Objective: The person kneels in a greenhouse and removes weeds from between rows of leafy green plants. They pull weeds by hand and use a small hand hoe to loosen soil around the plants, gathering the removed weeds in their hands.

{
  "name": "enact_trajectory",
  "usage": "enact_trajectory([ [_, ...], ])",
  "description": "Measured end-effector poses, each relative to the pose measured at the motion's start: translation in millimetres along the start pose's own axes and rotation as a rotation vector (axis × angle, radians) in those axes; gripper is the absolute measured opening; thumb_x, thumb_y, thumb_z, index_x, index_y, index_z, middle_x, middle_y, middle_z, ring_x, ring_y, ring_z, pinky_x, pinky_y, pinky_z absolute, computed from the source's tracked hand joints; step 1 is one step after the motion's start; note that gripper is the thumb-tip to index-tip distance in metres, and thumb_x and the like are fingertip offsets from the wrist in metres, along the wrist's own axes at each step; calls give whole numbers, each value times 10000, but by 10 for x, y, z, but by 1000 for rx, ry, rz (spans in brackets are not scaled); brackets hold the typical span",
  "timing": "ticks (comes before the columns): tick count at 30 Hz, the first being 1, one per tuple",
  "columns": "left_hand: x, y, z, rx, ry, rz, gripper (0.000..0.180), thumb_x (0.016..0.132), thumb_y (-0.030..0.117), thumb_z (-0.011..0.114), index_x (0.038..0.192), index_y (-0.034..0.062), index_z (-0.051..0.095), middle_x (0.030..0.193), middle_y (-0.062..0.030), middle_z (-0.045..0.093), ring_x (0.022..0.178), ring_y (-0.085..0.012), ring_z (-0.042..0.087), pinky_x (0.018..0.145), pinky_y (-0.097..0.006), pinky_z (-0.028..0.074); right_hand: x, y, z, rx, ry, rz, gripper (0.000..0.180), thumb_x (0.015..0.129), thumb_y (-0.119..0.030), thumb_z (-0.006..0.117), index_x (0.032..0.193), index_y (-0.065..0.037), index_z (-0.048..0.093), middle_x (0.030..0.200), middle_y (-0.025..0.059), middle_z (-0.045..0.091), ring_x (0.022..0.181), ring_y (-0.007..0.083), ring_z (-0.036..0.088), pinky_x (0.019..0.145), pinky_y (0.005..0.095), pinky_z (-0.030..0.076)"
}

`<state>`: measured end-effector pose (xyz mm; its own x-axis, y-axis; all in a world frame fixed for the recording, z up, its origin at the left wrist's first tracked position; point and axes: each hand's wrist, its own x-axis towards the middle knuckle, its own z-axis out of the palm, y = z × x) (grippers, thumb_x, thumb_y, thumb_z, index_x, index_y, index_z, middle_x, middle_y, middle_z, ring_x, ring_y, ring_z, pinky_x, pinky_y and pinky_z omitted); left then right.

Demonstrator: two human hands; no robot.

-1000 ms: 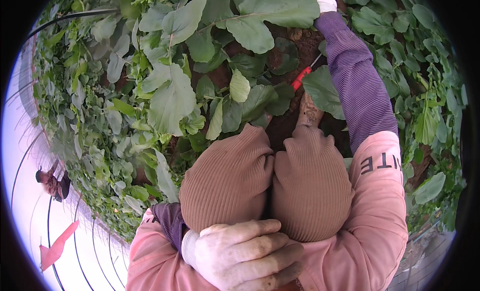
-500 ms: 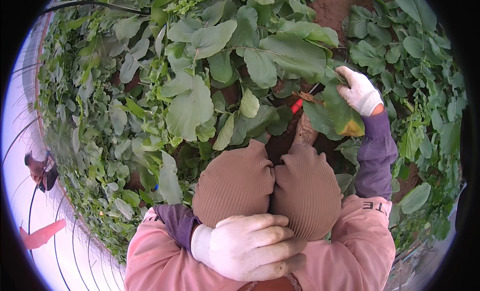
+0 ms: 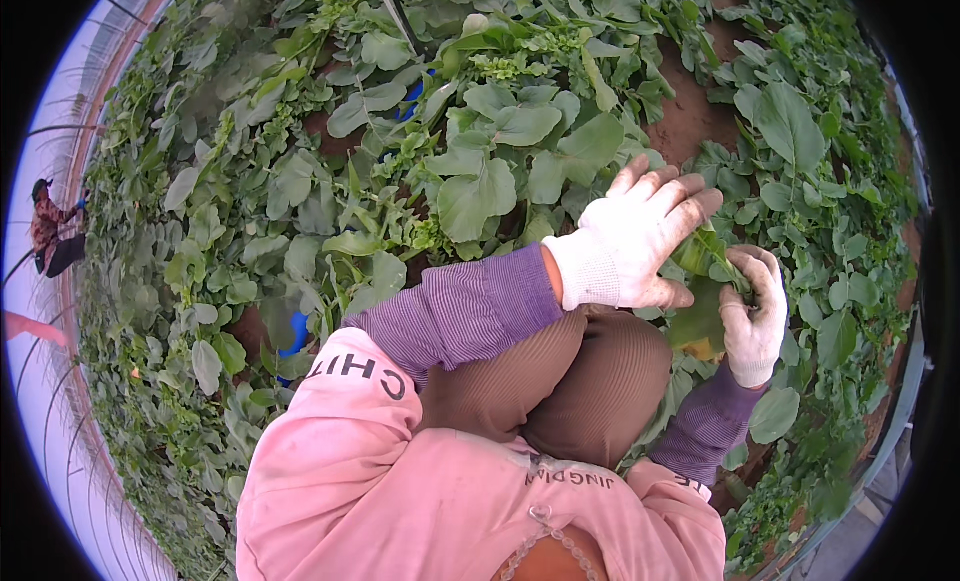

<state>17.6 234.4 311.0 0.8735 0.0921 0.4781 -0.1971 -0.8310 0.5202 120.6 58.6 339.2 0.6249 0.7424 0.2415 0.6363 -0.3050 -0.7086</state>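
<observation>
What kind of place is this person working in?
Most likely a vegetable bed inside a greenhouse tunnel. Rows of broad-leaved green plants grow from bare reddish soil, and curved hoops with pale covering run along the left edge. Both gloved hands, left hand and right hand, hold a leafy plant.

A single head-worn fisheye view looks steeply down from close above the crouching person's knees (image 3: 570,381) and pink sleeves (image 3: 340,451), facing a bed of leafy plants (image 3: 480,181). Straight lines bend toward the dark round rim, and a greenhouse wall (image 3: 50,401) curves along the left.
</observation>
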Motion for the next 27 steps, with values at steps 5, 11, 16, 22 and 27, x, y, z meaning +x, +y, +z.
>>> enact_trajectory([
  [5,67,104,275,-151,6,-190,615,701,255,659,1218,11,432,958,-150,562,872,-318,566,746,-398,471,96,-167,449,894,350,9,414,750,-66,465,1155,17,467,1315,162,411,1201,248,410,1021,369,305],
  [11,26,129,69,-108,-88,-150,471,783,241,549,1174,-5,458,888,-155,566,864,-329,568,717,-407,487,348,-141,676,914,362,20,383,860,-45,560,1208,-24,401,1164,147,533,998,209,554,919,328,425],
  [16,-270,-626,-514,-281,-114,-141,366,818,281,579,1106,55,585,984,-115,636,909,-252,614,800,-335,480,365,-91,243,953,789,92,274,895,-116,525,1132,-25,420,848,129,569,611,182,547,578,338,497],
  [22,-862,-2369,-833,-105,-67,-825,332,842,167,472,1117,12,573,1021,-137,635,934,-205,605,836,-291,453,235,192,466,636,567,142,316,902,-159,521,1165,-23,410,779,86,536,569,121,502,494,259,446],
  [27,-978,-2729,-276,244,-635,-675,463,746,116,461,1203,55,501,1260,-175,473,1078,-348,510,913,-390,409,306,520,950,607,-84,227,278,854,-75,534,1119,-10,478,865,38,528,718,93,537,653,225,453],
])
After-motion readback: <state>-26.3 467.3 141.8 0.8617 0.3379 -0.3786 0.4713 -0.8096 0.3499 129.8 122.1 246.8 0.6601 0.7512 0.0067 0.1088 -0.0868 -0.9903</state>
